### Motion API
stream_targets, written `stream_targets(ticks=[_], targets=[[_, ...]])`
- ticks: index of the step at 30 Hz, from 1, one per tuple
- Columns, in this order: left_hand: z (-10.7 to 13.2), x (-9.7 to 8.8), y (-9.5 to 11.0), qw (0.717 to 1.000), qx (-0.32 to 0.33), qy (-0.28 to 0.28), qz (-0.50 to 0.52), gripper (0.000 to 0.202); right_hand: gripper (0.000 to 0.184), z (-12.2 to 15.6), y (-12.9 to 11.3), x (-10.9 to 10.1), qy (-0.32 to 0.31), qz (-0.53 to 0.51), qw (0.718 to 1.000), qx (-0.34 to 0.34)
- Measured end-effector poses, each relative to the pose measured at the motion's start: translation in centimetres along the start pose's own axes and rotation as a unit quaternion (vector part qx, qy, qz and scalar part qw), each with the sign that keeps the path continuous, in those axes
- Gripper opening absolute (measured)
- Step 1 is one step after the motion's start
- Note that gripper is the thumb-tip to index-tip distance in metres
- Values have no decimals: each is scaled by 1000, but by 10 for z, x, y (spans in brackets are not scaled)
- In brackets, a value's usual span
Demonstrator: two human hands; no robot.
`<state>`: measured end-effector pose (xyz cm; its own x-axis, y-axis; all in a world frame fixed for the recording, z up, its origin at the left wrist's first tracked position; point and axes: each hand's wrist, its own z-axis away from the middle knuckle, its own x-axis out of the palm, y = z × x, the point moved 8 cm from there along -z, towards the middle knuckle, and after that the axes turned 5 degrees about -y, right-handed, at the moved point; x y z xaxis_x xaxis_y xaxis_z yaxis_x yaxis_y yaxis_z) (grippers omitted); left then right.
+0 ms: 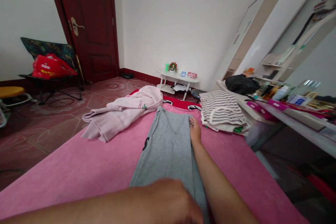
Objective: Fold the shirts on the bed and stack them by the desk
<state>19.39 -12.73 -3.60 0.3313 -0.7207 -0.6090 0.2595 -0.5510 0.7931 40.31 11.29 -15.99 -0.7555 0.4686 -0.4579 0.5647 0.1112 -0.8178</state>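
Grey sweatpants (pixel 170 147) lie lengthwise on the pink bed cover (pixel 105 168), legs laid together, with a black mark on the left side. At their far right edge, my right hand (pixel 195 131) has its fingers curled on the cloth. My left hand (pixel 175 201) reaches in from the left over the near end, blurred, its fingers mostly hidden. Left of the sweatpants rests a pale pink hoodie (pixel 126 112), loosely spread. On the right sits a folded stack of clothes with a striped shirt (pixel 223 110) on top.
A red patterned cloth (pixel 181 105) lies at the bed's far end. Beyond it stands a small white table (pixel 178 78). A dressing table (pixel 301 117) crowded with bottles borders the bed's right side. At left are a folding chair (pixel 49 47) with a red bag (pixel 52 66) and a stool (pixel 12 92).
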Motion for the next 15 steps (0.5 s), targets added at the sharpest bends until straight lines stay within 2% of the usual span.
stream_targets(ticks=[1,2,4,5,7,9,11,15], targets=[[-11,-9,-16,999,-15,33,-41,13,46,2,0,-3,14,-4,1000,-9],[-20,-22,-35,990,-47,90,-95,14,44,3,-1,-6,29,-6,999,-15],[-30,-41,-76,963,-128,178,-159,20,39,7,-4,-15,61,-4,998,-27],[-34,-45,-96,955,-162,195,-156,22,38,9,-7,-20,78,-1,996,-34],[-37,-42,-126,952,-207,189,-122,28,36,12,-16,-26,99,4,994,-51],[-37,-35,-138,953,-224,176,-101,38,35,14,-25,-27,97,6,993,-67],[-35,-30,-138,950,-235,172,-110,41,33,16,-30,-23,76,4,994,-75],[-33,-24,-132,953,-230,164,-108,28,31,16,-28,-10,15,-3,999,-48]])
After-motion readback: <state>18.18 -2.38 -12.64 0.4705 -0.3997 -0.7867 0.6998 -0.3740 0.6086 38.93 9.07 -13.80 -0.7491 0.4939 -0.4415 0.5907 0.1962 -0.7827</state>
